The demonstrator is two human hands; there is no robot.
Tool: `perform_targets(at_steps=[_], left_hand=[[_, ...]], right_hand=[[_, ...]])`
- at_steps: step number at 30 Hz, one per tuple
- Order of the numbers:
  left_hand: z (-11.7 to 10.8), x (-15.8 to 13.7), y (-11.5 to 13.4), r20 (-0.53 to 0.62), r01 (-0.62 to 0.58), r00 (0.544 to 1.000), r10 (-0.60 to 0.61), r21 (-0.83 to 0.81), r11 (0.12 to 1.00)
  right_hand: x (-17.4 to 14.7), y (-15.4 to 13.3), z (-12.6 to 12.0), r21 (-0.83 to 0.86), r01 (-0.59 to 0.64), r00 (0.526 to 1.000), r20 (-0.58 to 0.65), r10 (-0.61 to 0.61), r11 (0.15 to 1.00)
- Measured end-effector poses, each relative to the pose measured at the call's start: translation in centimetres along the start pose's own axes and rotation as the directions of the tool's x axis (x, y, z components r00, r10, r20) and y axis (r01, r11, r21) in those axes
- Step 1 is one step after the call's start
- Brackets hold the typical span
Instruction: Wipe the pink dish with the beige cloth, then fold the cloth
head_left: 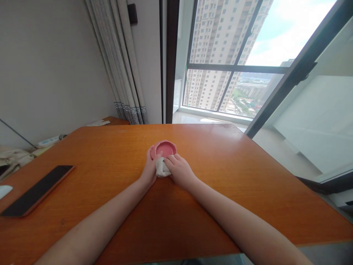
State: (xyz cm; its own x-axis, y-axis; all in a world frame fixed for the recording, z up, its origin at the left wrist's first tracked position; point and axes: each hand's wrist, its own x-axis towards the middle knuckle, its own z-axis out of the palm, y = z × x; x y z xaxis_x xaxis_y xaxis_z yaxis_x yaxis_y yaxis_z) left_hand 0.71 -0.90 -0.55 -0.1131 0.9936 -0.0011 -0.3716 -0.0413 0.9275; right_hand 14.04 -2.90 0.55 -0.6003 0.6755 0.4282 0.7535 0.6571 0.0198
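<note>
Wooden table (234, 176); pink dish (166, 148) between left hand (149, 168), gripping it, and right hand (180, 171), clutching cloth (161, 170).

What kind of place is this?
Probably a room in a home, high up: there's a long curtain, a wooden table, and a big window facing a tall building.

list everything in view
table: 1, orange-brown, foreground
dish: 1, pink, mid-picture
cloth: 1, whitish, dish's near side
flat slab: 1, black, table's left
rounded object: 1, white, far left edge
strip-like object: 1, pale, beyond table's left edge
curtain: 1, grey, upper left
wall box: 1, dark, right of curtain
window: 1, dark-framed, upper right
nearest building: 1, beige, outside window
left hand: 1, bare, holding dish
right hand: 1, bare, holding cloth
</note>
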Motion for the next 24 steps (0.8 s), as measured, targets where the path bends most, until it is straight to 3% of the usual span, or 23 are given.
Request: perform_targets(at_steps=[7,10,15,18,24], left_hand=[[-2.0,1.8,-0.5,-0.016,-0.018,1.000,0.021,0.184,0.983],[-1.8,1.8,-0.6,-0.066,-0.062,0.995,0.072,0.145,0.987],[-0.4,0.7,-0.2,-0.124,-0.022,0.992,0.034,0.094,0.995],[-0.3,0.4,0.3,-0.074,-0.009,0.997,0.014,0.069,0.998],[-0.9,0.8,1.0,0.053,0.124,0.991,-0.125,0.017,0.992]], right_hand=[[-0.5,3.5,-1.9,-0.139,0.194,0.981,0.053,-0.189,0.971],[-0.3,2.5,-1.8,-0.134,0.129,0.992,0.028,-0.127,0.983],[0.2,-1.1,-0.7,-0.112,-0.002,1.000,-0.010,0.001,0.994],[0.2,-0.7,-0.8,-0.110,0.008,1.000,0.010,-0.007,0.994],[-0.5,2.8,-1.9,-0.098,0.155,0.988,0.035,-0.152,0.983]])
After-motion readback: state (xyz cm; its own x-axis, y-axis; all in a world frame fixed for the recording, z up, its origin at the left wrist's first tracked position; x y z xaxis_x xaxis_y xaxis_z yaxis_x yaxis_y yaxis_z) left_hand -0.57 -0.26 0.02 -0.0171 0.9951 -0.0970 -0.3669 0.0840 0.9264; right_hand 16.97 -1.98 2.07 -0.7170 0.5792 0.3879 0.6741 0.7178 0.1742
